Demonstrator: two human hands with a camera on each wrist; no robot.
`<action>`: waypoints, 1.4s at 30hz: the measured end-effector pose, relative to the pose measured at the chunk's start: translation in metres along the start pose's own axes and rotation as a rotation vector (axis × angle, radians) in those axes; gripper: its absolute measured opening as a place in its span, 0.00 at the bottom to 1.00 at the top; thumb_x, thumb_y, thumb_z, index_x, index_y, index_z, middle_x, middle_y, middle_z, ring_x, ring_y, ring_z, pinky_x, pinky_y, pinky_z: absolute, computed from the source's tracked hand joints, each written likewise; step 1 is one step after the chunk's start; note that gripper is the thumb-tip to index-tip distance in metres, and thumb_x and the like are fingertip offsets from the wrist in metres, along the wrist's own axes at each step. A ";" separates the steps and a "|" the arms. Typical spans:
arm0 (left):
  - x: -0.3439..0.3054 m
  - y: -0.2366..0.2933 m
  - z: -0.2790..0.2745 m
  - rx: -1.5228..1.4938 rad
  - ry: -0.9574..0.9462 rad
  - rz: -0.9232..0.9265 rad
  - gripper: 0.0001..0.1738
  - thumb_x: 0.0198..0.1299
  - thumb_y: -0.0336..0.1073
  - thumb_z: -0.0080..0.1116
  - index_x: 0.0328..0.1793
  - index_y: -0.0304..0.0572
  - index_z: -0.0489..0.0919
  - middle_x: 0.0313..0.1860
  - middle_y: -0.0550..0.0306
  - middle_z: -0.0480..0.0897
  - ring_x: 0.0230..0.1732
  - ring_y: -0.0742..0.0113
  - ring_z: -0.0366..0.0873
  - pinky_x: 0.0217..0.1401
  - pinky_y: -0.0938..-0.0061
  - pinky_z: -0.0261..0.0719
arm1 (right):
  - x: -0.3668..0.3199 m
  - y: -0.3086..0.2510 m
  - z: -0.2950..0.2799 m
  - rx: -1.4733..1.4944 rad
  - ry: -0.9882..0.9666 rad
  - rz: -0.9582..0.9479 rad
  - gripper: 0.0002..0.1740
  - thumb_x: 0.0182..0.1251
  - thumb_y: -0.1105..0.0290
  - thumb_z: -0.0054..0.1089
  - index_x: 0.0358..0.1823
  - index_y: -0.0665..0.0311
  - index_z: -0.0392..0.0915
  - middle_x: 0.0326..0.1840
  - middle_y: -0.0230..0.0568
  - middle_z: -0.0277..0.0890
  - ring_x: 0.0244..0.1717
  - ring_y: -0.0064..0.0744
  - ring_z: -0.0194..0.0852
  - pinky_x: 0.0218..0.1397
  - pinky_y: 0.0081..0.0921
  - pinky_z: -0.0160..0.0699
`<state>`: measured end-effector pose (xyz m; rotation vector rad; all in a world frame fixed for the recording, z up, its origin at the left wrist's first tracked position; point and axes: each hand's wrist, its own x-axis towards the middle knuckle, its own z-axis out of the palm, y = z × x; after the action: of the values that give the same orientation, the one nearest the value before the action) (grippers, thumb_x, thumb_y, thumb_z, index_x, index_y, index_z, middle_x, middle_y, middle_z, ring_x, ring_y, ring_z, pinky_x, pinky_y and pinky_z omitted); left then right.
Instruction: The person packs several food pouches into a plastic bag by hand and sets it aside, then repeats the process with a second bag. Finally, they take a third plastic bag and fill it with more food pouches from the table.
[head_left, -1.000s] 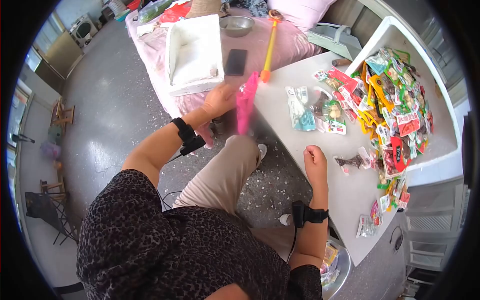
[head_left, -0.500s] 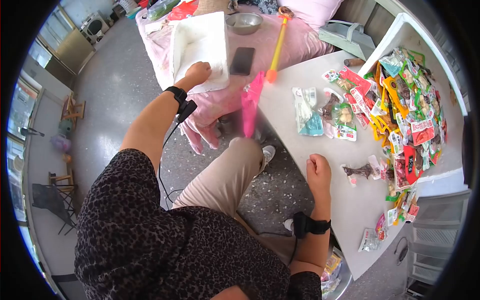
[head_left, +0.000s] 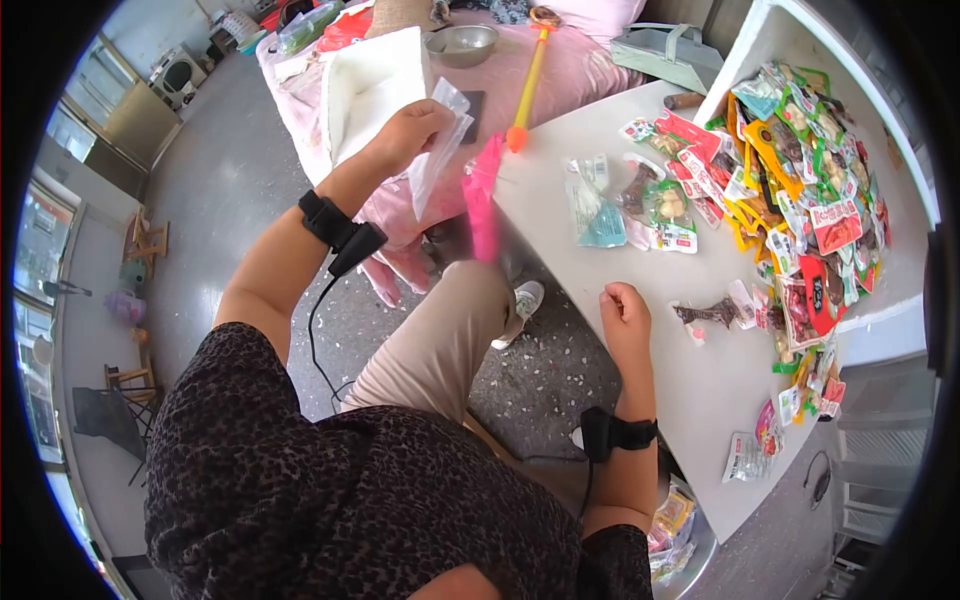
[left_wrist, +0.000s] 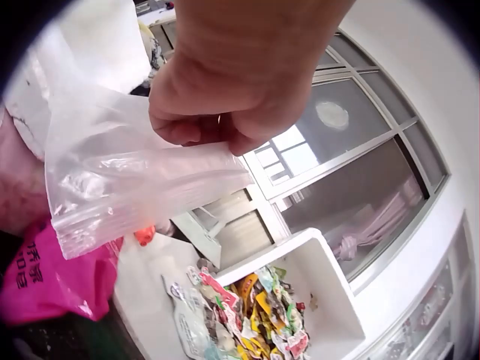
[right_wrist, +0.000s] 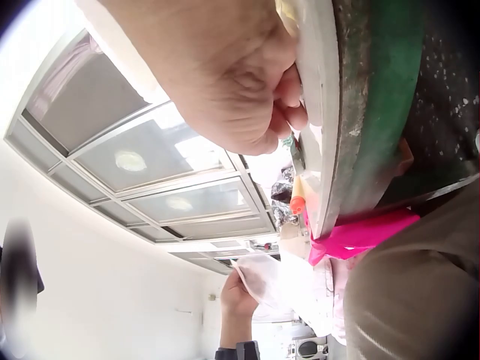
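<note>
My left hand point(head_left: 412, 138) pinches a clear plastic zip bag point(head_left: 438, 160) in front of the white foam box point(head_left: 372, 75) on the pink-covered bed. The left wrist view shows the bag point(left_wrist: 112, 180) hanging flat and wrinkled from the thumb and fingertips, with its ridged strip at the lower edge. My right hand point(head_left: 626, 322) rests at the near edge of the white table point(head_left: 600, 285), its fingers loosely curled and holding nothing. Beside it on the table lies a dark vacuum-packed snack point(head_left: 710, 314). A bright pink plastic bag point(head_left: 482, 195) hangs at the table's corner.
A large foam box point(head_left: 908, 190) on the right is tipped towards me, with many small snack packets point(head_left: 800, 200) spilling onto the table. On the bed are a phone point(head_left: 475, 118), a metal bowl point(head_left: 462, 45) and a yellow stick point(head_left: 531, 80). A metal basin point(head_left: 700, 550) stands below the table.
My left hand went into the white foam box and has come back out to the right, now with the clear zip bag. The right hand has stayed at the table edge.
</note>
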<state>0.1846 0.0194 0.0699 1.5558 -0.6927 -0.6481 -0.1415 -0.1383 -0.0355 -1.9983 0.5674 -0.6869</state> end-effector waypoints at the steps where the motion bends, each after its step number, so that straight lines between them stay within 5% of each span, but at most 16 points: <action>1: -0.007 0.007 0.023 -0.111 -0.053 0.003 0.06 0.53 0.34 0.48 0.31 0.39 0.72 0.24 0.65 0.71 0.24 0.78 0.65 0.26 0.85 0.62 | 0.000 -0.002 0.000 0.062 0.012 0.033 0.09 0.54 0.72 0.52 0.35 0.69 0.70 0.29 0.37 0.71 0.29 0.25 0.69 0.33 0.21 0.68; 13: -0.035 -0.035 0.243 0.074 -0.343 -0.026 0.08 0.54 0.36 0.50 0.33 0.39 0.73 0.25 0.66 0.70 0.27 0.80 0.65 0.30 0.83 0.64 | -0.001 -0.011 -0.014 0.706 0.022 0.330 0.10 0.58 0.68 0.47 0.37 0.65 0.69 0.32 0.33 0.70 0.33 0.20 0.67 0.34 0.18 0.66; 20: -0.059 -0.049 0.248 0.445 -0.258 0.346 0.15 0.53 0.40 0.52 0.40 0.35 0.71 0.31 0.56 0.73 0.34 0.72 0.70 0.38 0.78 0.69 | -0.005 0.002 -0.019 0.904 0.175 0.413 0.05 0.58 0.69 0.48 0.30 0.62 0.69 0.27 0.30 0.70 0.27 0.18 0.67 0.29 0.17 0.67; 27: -0.087 -0.043 0.240 0.428 -0.532 0.027 0.20 0.48 0.44 0.57 0.41 0.36 0.71 0.33 0.54 0.74 0.34 0.71 0.71 0.37 0.76 0.70 | -0.015 0.018 -0.023 1.091 0.080 0.346 0.06 0.60 0.70 0.45 0.29 0.65 0.68 0.27 0.32 0.70 0.27 0.19 0.66 0.29 0.17 0.68; 33: -0.088 -0.044 0.245 0.558 -0.461 0.075 0.19 0.49 0.44 0.55 0.41 0.37 0.72 0.31 0.56 0.74 0.32 0.72 0.71 0.36 0.77 0.69 | -0.011 0.015 -0.022 1.089 0.064 0.368 0.07 0.61 0.69 0.44 0.32 0.66 0.68 0.29 0.33 0.69 0.28 0.20 0.67 0.30 0.19 0.69; 36: -0.086 -0.044 0.244 0.389 -0.444 -0.102 0.16 0.51 0.43 0.53 0.39 0.37 0.73 0.30 0.55 0.74 0.32 0.69 0.71 0.37 0.76 0.69 | -0.011 0.012 -0.022 1.058 0.045 0.363 0.08 0.62 0.69 0.44 0.34 0.66 0.68 0.30 0.33 0.69 0.29 0.21 0.68 0.31 0.20 0.71; 42: -0.081 -0.055 0.243 0.518 -0.461 0.111 0.14 0.53 0.42 0.51 0.37 0.37 0.73 0.31 0.53 0.75 0.34 0.67 0.73 0.37 0.75 0.69 | -0.013 0.013 -0.023 1.031 0.052 0.380 0.08 0.62 0.69 0.42 0.36 0.66 0.68 0.31 0.31 0.68 0.31 0.23 0.68 0.32 0.22 0.72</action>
<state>-0.0472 -0.0755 -0.0057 1.8356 -1.3676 -0.7946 -0.1676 -0.1504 -0.0403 -0.8867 0.4609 -0.6101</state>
